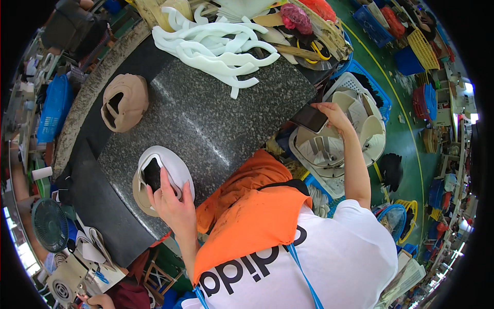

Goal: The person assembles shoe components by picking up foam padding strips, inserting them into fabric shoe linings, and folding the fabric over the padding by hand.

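Observation:
My left hand (175,206) rests at the near side of a white and beige cap (184,167), fingers apart and stretched over its rim and dark opening. The cap lies on the speckled dark stone tabletop (221,118). Out to the right, my right hand (334,117) grips a dark smartphone (310,119) by its far edge, just off the table's corner. Beyond the white cap, a tan cap (125,102) sits at the left of the table.
White foam strips (221,49) lie heaped at the table's far edge. Beside them are plastic bags (296,19) and scraps. A white basket (378,129) of beige cap pieces stands at the right. A green fan (50,225) and a machine (64,286) are at the left.

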The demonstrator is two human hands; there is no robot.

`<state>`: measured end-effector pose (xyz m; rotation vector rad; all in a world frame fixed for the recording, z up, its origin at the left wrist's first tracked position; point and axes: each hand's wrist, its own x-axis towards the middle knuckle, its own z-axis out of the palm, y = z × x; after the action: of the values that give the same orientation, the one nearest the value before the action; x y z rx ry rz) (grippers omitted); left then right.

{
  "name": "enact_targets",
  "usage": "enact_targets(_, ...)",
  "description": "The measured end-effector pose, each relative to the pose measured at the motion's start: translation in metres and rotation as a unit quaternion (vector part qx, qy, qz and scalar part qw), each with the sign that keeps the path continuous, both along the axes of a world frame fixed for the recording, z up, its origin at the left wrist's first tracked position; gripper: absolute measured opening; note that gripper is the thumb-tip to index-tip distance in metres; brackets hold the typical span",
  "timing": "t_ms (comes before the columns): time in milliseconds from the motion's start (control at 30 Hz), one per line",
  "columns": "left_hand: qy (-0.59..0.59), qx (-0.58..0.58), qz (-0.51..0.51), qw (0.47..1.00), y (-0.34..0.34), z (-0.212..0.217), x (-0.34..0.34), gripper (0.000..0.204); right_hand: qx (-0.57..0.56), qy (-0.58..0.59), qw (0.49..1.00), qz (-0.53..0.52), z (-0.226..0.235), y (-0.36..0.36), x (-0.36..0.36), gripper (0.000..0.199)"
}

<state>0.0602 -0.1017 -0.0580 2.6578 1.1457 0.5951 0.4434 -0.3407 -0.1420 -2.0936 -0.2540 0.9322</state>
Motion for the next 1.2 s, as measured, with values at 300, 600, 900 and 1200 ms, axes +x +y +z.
enact_targets(300, 0.002, 0.012, 0.006, 1.000, 0.004, 0.001, 0.004, 0.062, 0.042, 0.034, 0.994, -0.100, -0.035, 0.030, 0.000, 0.029)
enact_targets(600, -0.023, -0.012, 0.025, 0.999, -0.005, 0.012, -0.005, 0.065, -0.325, -0.384, 0.831, 0.235, 0.058, 0.061, -0.040, 0.025)
enact_targets(900, -0.323, -0.238, -0.048, 0.915, -0.006, 0.072, -0.046, 0.046, 0.350, -0.265, 0.782, 0.443, 0.101, 0.211, -0.165, 0.085)
enact_targets(1200, -0.325, -0.166, 0.097, 0.926, 0.009, 0.027, -0.048, 0.046, 0.335, -0.066, 0.876, 0.340, 0.099, 0.252, -0.244, 0.031)
